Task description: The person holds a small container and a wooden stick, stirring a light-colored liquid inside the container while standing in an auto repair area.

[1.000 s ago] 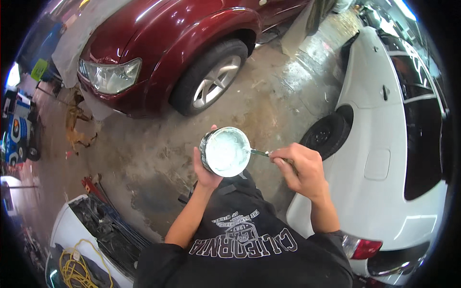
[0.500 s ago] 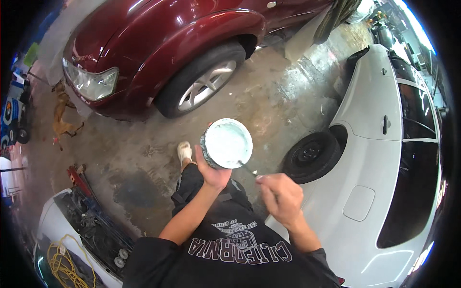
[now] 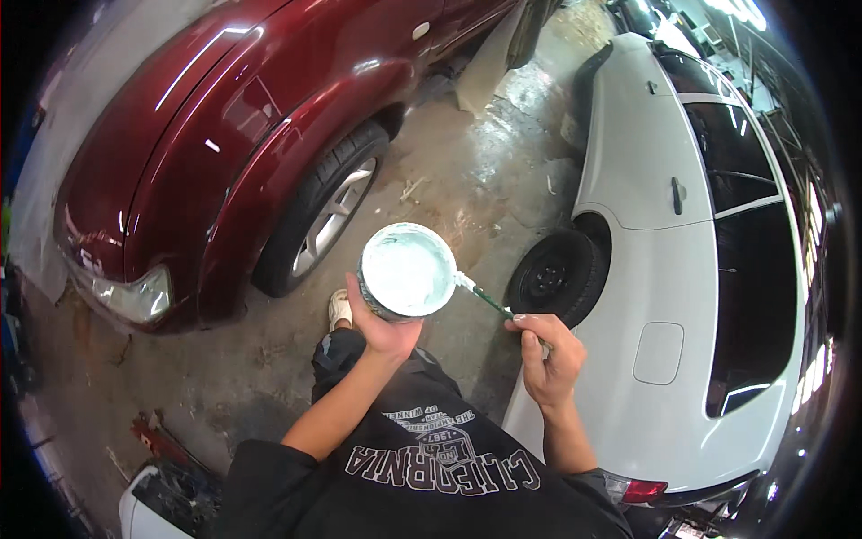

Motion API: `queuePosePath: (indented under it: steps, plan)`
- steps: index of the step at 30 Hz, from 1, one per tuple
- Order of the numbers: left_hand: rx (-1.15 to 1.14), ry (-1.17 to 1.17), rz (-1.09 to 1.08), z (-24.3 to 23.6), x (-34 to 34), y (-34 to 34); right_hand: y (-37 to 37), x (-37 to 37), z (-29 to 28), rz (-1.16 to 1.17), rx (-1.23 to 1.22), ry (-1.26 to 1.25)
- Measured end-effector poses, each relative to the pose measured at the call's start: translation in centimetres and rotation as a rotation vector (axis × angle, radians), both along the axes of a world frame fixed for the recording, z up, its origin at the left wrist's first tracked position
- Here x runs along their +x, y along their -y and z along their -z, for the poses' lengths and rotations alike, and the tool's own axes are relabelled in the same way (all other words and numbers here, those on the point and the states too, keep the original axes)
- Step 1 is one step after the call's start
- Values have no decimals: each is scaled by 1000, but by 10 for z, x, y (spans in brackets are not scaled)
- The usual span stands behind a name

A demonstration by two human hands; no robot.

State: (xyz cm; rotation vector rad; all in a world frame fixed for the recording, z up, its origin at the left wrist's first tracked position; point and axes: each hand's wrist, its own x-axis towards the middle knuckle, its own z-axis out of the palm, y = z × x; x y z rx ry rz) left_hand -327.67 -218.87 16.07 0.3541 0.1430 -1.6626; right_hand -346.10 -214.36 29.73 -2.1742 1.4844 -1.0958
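In the head view, my left hand [image 3: 382,331] is wrapped round a round tub [image 3: 407,268] of pale mint-white paste, held upright in front of my body. My right hand [image 3: 549,355] grips a thin green-handled stirring tool [image 3: 488,297] with closed fingers. The tool's far end, by the tub's right rim, carries a blob of the white paste [image 3: 463,280]. Beneath the tub are my dark clothes and a pale shoe [image 3: 340,307].
A dark red car [image 3: 162,180] with a front wheel [image 3: 332,216] stands at the upper left, a white car [image 3: 646,269] along the right. A red floor jack [image 3: 153,436] and white car part [image 3: 148,512] lie at lower left on the stained concrete floor [image 3: 467,180].
The tool's end has moved from inside the tub out to its right rim, now with paste on it. My view has swung, bringing the red car lower and further left.
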Motion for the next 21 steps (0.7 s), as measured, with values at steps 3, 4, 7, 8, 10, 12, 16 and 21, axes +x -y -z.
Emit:
queuePosePath:
  steps: [3, 4, 7, 8, 10, 12, 16, 21]
  plan:
    - [-13, -92, 78, -12, 12, 23, 13, 5, -3, 15, 3, 17]
    - [-27, -109, 108, -14, 14, 30, 18, 5, -3, 26, 2, 16]
    - [7, 31, 182, -12, 23, 46, 35, 10, -2, 46, 22, 85]
    - [6, 27, 198, -12, 25, 50, 41, 11, -2, 90, 69, 129]
    - [16, -6, 274, -16, 31, 55, 47, 11, 0, 143, 109, 155]
    - [24, -19, 289, -23, 36, 59, 47, 12, 1, 145, 103, 169]
    - [11, -37, 326, -31, 45, 68, 43, 24, 1, 157, 135, 221]
    - [28, -46, 305, -24, 45, 75, 34, 50, 0, 184, 166, 216]
